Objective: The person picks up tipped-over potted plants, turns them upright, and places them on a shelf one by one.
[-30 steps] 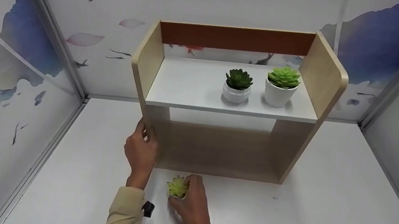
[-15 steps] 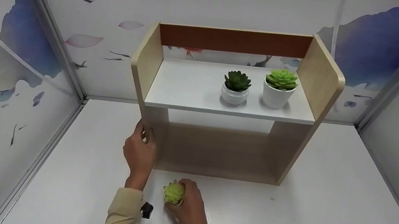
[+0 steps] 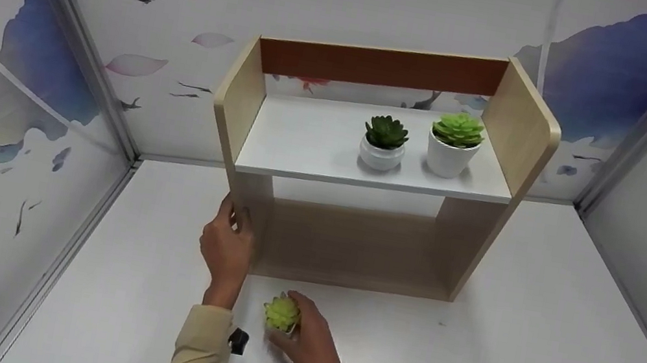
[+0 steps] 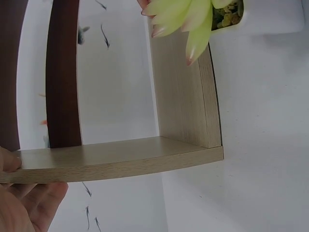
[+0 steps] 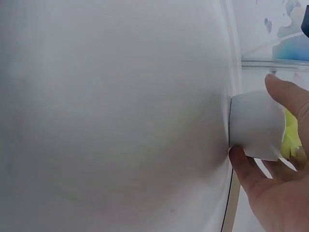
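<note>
Near the table's front stands a small white pot with a light yellow-green succulent point(image 3: 281, 312). My right hand point(image 3: 313, 344) is around this succulent's pot, fingers loosely spread; in the right wrist view, one fingertip is at the white pot's point(image 5: 256, 123) base and another digit overlaps its rim side. My left hand point(image 3: 226, 251) grips the left side panel point(image 4: 120, 160) of a wooden shelf unit by its front edge, thumb and fingers on opposite faces. On the white upper shelf point(image 3: 298, 138) stand a dark green succulent point(image 3: 384, 142) and a bright green succulent point(image 3: 454, 144), both in white pots.
The shelf's wooden lower board point(image 3: 357, 253) lies just behind the yellow-green plant. White table surface point(image 3: 545, 350) extends right and left of the unit. Printed panels point(image 3: 54, 64) with metal corner posts enclose the table on the left, back and right.
The yellow-green succulent has come slightly toward me, away from the shelf, with my right hand. Lately the right hand's fingers have loosened around the pot. My left hand keeps its grip on the panel.
</note>
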### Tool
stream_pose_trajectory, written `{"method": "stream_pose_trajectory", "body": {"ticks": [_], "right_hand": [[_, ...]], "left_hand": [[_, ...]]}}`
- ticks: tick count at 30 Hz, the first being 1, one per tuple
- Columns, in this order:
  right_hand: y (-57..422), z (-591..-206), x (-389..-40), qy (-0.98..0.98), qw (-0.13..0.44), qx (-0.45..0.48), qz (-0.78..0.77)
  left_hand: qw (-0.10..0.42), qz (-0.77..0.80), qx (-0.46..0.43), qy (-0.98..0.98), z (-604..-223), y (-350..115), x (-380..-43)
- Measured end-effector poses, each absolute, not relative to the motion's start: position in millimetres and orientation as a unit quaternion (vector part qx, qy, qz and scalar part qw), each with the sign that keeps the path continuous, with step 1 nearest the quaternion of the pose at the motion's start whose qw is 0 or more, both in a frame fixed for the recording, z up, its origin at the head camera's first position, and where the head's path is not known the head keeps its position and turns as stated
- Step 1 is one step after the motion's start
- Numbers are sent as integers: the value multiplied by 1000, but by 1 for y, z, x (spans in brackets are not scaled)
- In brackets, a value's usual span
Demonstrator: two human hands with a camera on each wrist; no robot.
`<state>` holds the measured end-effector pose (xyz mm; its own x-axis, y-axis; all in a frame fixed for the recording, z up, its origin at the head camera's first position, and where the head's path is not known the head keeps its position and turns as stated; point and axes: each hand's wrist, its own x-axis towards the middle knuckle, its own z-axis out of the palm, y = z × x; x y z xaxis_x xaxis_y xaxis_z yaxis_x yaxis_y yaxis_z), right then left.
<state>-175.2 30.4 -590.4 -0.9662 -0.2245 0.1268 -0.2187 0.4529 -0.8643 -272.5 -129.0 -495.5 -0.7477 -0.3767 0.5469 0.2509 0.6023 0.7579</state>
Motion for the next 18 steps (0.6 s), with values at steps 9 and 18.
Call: {"method": "stream_pose_trajectory", "body": {"ticks": [9,18], "right_hand": [[37,-585,-170,852,-6,-124,-509],[55,-548,-178,842,-27,-125,-524]], "left_hand": [[348,-441,43,-826,-495,-131,-272],[346,-434,48,-830,-495,-130,-273]]}}
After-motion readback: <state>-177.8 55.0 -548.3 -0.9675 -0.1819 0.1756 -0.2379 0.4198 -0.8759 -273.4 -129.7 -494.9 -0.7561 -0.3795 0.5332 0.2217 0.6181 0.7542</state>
